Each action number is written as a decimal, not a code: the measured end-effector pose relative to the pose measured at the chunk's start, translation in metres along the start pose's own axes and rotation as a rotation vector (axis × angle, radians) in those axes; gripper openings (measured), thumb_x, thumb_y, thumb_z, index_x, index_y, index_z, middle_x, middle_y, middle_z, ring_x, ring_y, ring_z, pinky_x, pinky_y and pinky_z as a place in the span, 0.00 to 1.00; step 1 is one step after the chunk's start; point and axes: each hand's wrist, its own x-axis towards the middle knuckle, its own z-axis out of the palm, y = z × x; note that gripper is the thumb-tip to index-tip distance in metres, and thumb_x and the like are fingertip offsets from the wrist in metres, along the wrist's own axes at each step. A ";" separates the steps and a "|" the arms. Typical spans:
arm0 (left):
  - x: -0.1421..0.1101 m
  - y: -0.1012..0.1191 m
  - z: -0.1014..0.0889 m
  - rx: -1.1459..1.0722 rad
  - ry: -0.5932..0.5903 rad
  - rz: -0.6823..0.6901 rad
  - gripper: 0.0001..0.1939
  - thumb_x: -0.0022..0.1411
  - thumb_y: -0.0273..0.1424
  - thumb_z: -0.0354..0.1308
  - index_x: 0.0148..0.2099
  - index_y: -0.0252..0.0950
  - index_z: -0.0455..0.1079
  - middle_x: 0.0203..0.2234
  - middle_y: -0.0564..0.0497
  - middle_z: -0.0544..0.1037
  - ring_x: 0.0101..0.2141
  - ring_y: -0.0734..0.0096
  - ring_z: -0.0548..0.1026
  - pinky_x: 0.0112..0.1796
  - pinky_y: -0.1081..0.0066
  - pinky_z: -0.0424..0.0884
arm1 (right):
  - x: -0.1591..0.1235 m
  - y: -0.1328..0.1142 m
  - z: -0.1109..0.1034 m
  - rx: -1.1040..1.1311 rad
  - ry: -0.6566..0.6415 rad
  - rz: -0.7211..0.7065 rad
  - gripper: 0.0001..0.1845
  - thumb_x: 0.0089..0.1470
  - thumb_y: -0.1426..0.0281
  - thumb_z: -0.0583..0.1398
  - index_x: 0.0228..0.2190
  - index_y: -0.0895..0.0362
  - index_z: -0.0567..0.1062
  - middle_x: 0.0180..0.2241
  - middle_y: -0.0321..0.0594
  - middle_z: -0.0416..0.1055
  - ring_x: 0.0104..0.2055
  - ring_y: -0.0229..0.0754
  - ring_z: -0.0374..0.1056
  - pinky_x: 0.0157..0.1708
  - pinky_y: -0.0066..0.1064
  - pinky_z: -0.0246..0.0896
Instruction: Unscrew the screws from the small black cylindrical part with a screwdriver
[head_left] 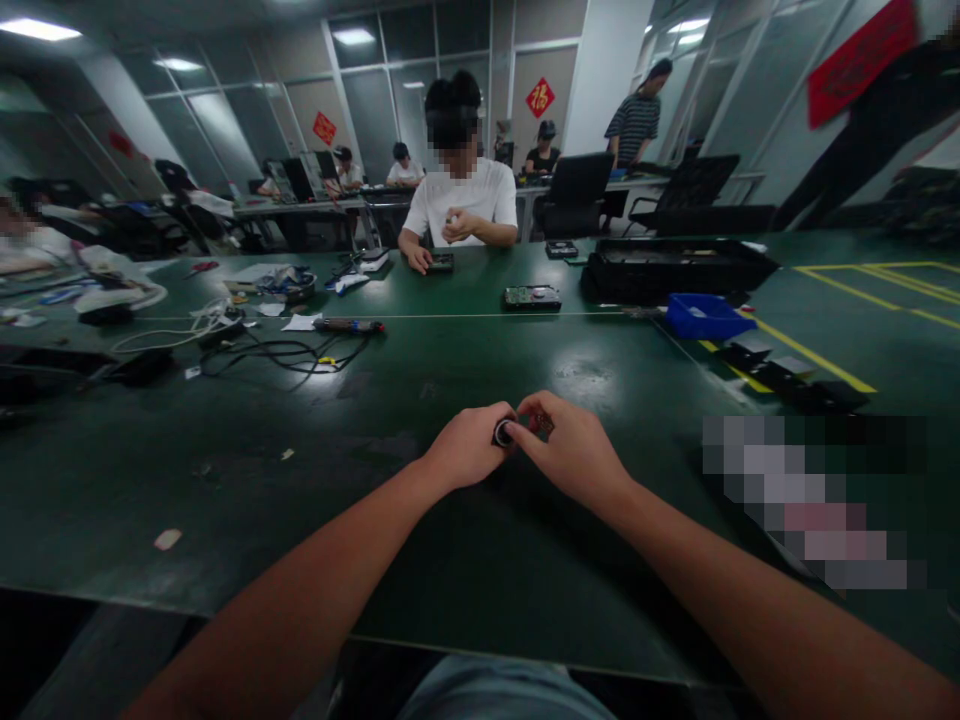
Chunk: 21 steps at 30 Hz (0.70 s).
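Above the green table, close to its near edge, my left hand [466,447] is closed around a small black round part with a silvery ring on its end [502,433]. My right hand [576,452] meets it from the right, with the thumb tip at the ring. The right fingers are curled, and a small reddish-brown thing [541,425] shows in the gap behind the thumb; its kind I cannot make out. Both forearms come in from the near side.
Across the green table [420,375], a person in a white shirt [495,190] handles a hard drive [441,262]. Another hard drive [531,297] lies nearer. A black tray [675,272] and blue bin [705,316] stand right; a cabled electric screwdriver [349,326] lies left.
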 end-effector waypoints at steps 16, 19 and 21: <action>0.002 -0.010 -0.001 -0.163 0.222 -0.132 0.06 0.60 0.33 0.61 0.38 0.38 0.68 0.28 0.57 0.74 0.29 0.74 0.70 0.30 0.73 0.62 | -0.005 -0.002 -0.017 0.176 0.225 -0.150 0.12 0.63 0.63 0.58 0.39 0.55 0.79 0.36 0.42 0.74 0.37 0.43 0.71 0.37 0.36 0.65; 0.003 -0.011 -0.001 -0.180 0.223 -0.146 0.06 0.61 0.33 0.62 0.37 0.38 0.68 0.28 0.57 0.74 0.30 0.74 0.70 0.31 0.73 0.62 | -0.009 -0.002 -0.018 0.271 0.264 -0.094 0.12 0.63 0.61 0.58 0.39 0.54 0.78 0.27 0.36 0.73 0.28 0.40 0.69 0.30 0.33 0.65; 0.003 -0.009 -0.003 -0.184 0.216 -0.156 0.06 0.60 0.32 0.62 0.37 0.37 0.68 0.29 0.56 0.74 0.30 0.74 0.70 0.31 0.73 0.62 | -0.011 -0.002 -0.017 0.385 0.335 -0.074 0.13 0.64 0.60 0.57 0.42 0.54 0.76 0.28 0.36 0.75 0.28 0.39 0.71 0.30 0.33 0.67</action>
